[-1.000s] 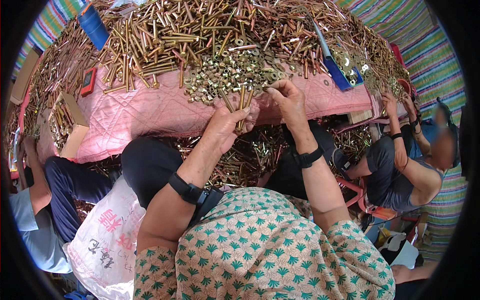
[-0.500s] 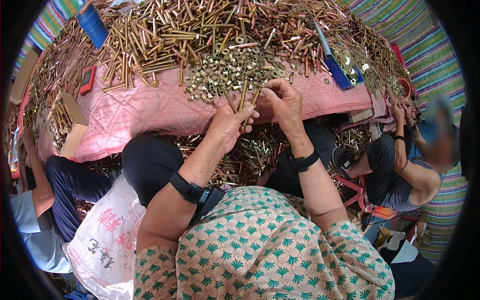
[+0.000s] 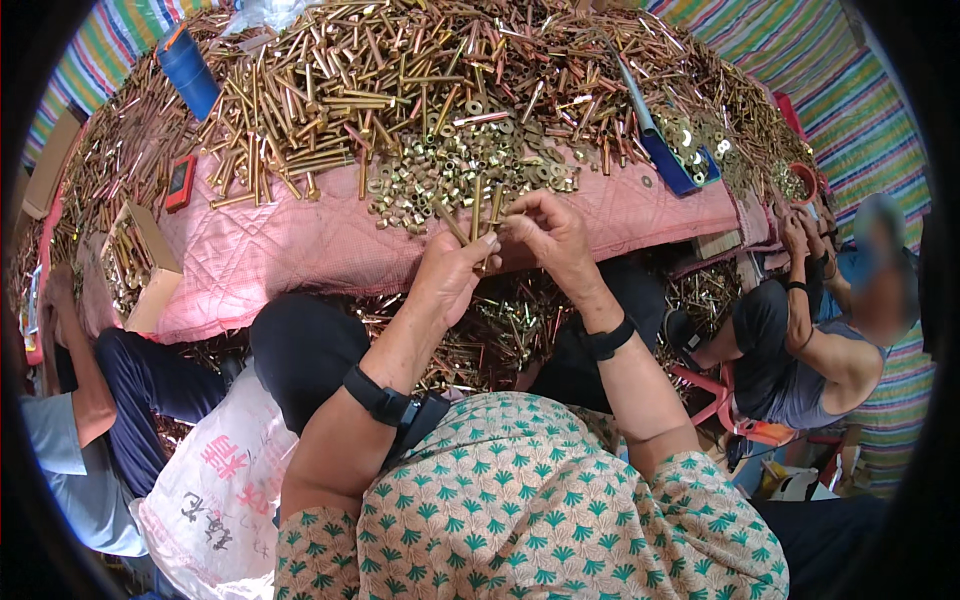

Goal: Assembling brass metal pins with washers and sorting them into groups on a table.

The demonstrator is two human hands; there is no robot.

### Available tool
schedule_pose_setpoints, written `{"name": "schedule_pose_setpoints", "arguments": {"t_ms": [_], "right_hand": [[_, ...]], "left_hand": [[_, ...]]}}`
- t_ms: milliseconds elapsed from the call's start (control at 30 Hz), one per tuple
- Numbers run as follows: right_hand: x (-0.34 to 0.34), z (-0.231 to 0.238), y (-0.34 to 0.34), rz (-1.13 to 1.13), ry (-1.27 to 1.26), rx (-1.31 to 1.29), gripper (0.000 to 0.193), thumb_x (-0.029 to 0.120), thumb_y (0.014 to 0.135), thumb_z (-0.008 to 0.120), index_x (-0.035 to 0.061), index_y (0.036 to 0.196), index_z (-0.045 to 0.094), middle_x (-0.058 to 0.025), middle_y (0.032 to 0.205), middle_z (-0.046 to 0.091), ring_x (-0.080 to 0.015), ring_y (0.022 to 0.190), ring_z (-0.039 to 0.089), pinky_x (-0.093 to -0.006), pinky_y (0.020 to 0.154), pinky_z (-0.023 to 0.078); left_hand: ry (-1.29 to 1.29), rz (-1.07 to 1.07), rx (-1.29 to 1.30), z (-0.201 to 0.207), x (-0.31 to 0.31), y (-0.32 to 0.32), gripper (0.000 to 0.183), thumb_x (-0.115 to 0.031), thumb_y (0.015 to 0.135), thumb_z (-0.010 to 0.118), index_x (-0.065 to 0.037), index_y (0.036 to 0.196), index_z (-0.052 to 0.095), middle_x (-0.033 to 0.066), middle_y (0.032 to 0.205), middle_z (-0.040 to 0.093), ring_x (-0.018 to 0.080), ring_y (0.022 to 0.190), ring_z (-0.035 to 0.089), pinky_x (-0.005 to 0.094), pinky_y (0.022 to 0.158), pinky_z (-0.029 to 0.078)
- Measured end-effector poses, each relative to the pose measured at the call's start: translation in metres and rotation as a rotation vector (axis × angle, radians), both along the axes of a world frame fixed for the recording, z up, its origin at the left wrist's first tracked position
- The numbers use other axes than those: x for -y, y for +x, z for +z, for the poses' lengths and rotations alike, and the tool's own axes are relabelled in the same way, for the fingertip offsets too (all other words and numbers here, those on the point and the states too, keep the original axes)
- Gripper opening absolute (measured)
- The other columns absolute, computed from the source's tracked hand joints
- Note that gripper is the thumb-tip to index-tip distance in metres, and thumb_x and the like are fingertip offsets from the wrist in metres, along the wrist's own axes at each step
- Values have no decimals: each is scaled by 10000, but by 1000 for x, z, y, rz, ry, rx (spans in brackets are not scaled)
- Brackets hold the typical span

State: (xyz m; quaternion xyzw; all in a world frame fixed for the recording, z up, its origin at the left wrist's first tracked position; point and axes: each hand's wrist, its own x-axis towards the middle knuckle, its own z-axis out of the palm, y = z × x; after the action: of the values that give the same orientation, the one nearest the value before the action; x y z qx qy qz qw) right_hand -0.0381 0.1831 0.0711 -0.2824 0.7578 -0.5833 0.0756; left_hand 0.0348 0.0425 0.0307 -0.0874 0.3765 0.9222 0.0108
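Note:
My left hand (image 3: 447, 278) is closed round the lower ends of three brassy bolts (image 3: 477, 203), which fan upward above the front edge of the pink cloth. My right hand (image 3: 556, 243) is just to the right, thumb and forefinger pinched together beside the rightmost bolt (image 3: 496, 205). What sits between those fingertips, if anything, is too small to make out. Straight beyond the hands lies a heap of small nuts (image 3: 425, 172), with flat washers (image 3: 535, 150) scattered at its right side.
A big pile of long bolts (image 3: 340, 90) covers the far part of the pink quilted cloth (image 3: 270, 250). Around it are a blue cup (image 3: 187, 75), a red device (image 3: 180, 183), a cardboard box (image 3: 155, 285) of bolts and a blue tray (image 3: 680, 178). Co-workers sit on both sides.
My right fingertips have slid from the rightmost bolt's top end down alongside its shaft. The left hand still grips the bolts. The whole view has shifted slightly.

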Motion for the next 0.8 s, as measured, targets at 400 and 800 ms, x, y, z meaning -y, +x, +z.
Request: {"name": "schedule_pose_setpoints", "arguments": {"t_ms": [400, 800], "right_hand": [[-1, -16, -138, -276, 118, -210, 179, 52, 825, 602, 8, 992, 651, -78, 811, 665, -132, 678, 611, -273, 618, 491], [46, -41, -189, -537, 94, 2, 138, 78, 780, 718, 6, 768, 600, -43, 677, 614, -128, 535, 563, -257, 482, 448]], "left_hand": [[-126, -1, 154, 6, 3, 6, 220, -264, 930, 569, -136, 1109, 573, 0, 830, 619, 132, 768, 609, 278, 654, 476], [-167, -81, 196, 13, 2, 5, 276, -339, 955, 515, -126, 1130, 528, 20, 804, 600, 134, 661, 599, 254, 562, 479]]}}
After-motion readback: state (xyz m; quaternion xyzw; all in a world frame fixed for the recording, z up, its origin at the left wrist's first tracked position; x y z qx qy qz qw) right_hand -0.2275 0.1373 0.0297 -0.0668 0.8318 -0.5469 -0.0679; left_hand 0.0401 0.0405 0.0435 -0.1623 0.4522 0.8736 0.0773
